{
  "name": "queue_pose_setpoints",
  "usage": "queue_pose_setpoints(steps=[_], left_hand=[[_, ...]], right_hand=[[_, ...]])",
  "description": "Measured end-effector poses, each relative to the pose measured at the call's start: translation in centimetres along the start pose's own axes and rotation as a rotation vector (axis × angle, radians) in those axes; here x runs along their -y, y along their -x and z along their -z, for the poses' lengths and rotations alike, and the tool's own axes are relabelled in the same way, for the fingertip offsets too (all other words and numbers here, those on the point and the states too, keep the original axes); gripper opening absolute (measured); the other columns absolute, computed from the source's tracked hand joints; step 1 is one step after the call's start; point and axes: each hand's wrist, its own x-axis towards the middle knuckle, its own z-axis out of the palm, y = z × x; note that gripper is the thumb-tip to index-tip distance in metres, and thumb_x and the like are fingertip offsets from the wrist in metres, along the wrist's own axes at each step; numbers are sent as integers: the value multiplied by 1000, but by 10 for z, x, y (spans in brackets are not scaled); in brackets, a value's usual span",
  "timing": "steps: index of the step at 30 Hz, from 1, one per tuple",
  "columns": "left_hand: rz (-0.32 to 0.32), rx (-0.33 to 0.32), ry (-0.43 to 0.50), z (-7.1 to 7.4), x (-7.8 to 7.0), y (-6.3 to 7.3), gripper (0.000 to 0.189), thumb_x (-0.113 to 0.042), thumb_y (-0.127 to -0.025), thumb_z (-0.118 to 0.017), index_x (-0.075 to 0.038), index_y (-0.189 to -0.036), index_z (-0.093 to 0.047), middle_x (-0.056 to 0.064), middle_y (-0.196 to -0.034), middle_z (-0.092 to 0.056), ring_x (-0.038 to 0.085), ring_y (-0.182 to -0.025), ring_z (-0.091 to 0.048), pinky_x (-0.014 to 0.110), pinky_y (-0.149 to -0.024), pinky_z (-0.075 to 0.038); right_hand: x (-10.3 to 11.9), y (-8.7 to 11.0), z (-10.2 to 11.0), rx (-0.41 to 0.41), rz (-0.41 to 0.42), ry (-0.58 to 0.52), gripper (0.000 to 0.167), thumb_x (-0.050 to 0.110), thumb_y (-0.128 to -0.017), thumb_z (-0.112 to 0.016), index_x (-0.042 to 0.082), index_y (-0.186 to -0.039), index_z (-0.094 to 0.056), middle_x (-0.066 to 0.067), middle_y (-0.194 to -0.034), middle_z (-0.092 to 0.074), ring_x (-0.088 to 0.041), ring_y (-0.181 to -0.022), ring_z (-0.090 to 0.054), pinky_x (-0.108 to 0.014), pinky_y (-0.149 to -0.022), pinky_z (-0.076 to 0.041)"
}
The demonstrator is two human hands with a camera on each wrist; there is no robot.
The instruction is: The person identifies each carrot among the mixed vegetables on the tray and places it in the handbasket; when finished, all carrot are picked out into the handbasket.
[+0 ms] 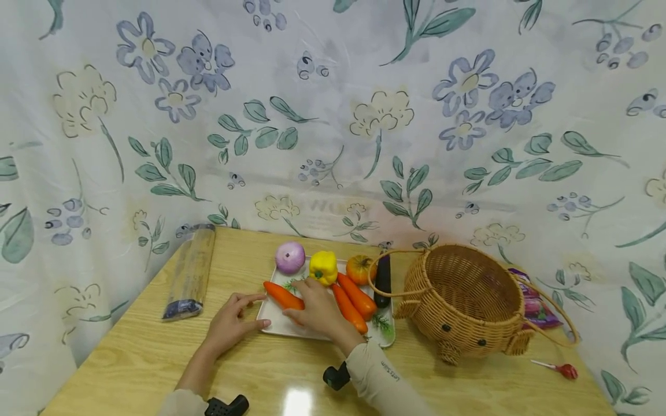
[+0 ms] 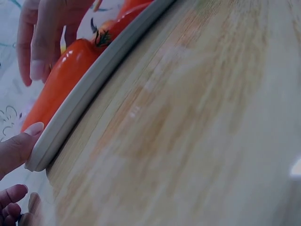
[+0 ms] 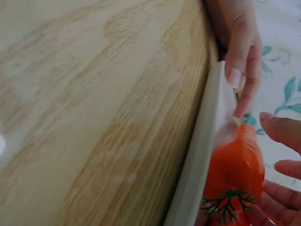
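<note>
A white tray (image 1: pixel 283 330) holds three orange carrots, among them the left carrot (image 1: pixel 282 296). My left hand (image 1: pixel 234 326) is at the tray's left edge; in the left wrist view its thumb (image 2: pixel 21 146) lies against the rim near the carrot's tip. My right hand (image 1: pixel 318 306) hovers over the left carrot's thick end, its fingers spread and loosely bent. In the right wrist view, those fingers (image 3: pixel 282 134) stand beside the carrot (image 3: pixel 237 162) without closing round it. Also on the tray are a yellow bell pepper (image 1: pixel 324 267), a purple onion (image 1: pixel 290 257) and a small pumpkin (image 1: pixel 360 269).
A dark eggplant (image 1: pixel 383 280) lies along the tray's right side, with green sprigs (image 1: pixel 382 323) below. Right of it stands a wicker basket (image 1: pixel 468 329) with looped handles. Behind is a purple packet (image 1: pixel 541 306); a red lollipop (image 1: pixel 567 371) lies in front. A plastic-wrapped bundle (image 1: pixel 192 271) lies far left.
</note>
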Motion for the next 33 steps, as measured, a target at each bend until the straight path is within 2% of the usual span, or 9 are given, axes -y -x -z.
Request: queue_pose_setpoints(steps=[2, 8, 11, 20, 23, 28, 33], left_hand=[[-2, -3, -3, -1, 0, 1, 58, -47, -77, -82, -29, -130, -65, 0, -103, -50, 15, -79, -39, 29, -66, -31], [0, -7, -6, -2, -2, 1, 57, -48, -77, -81, -31, -129, -65, 0, -105, -52, 15, -80, -40, 29, -66, -31], [-4, -7, -8, -2, -2, 1, 57, -48, -77, -81, -31, -129, -65, 0, -104, -52, 15, -80, -40, 29, -66, -31], [-19, -12, -24, -2, -1, -2, 59, -47, -77, -82, -28, -130, -65, -1, -104, -52, 14, -79, -40, 28, -65, -31], [-15, -6, -25, -2, -1, -2, 59, -47, -77, -82, -27, -131, -65, -1, -103, -51, 14, -79, -40, 28, -65, -31], [-17, -6, -31, -1, 0, -1, 59, -47, -77, -82, -27, -130, -65, -2, -104, -51, 14, -80, -41, 28, -65, -31], [-14, -8, -27, -1, 1, 0, 59, -47, -77, -82, -28, -130, -65, -2, -104, -52, 14, -81, -41, 28, -66, -31]], right_hand=[[2, 0, -2, 9, -12, 14, 57, 40, -87, -76, 11, -134, -60, -9, -125, -60, -21, -108, -58, -37, -90, -51], [5, -1, -8, 5, -11, 54, 55, 36, -86, -77, 10, -131, -62, -9, -127, -62, -25, -117, -56, -39, -99, -46], [5, 0, -12, -1, -11, 61, 54, 34, -85, -78, 10, -131, -62, -9, -125, -62, -25, -116, -57, -38, -97, -47], [7, 5, -21, -8, -96, 0, 53, 30, -83, -80, 5, -127, -64, -11, -124, -63, -27, -111, -61, -40, -95, -51], [6, 6, -22, -22, -126, -62, 52, 27, -82, -82, 3, -124, -65, -11, -123, -65, -26, -109, -62, -40, -93, -51], [3, 4, -19, -34, -162, -248, 46, 19, -81, -82, 3, -122, -67, -7, -118, -66, -20, -105, -59, -36, -92, -49], [-7, 3, -7, -45, -169, -368, 42, 14, -79, -81, 7, -119, -70, -6, -118, -67, -20, -105, -57, -36, -93, -45]])
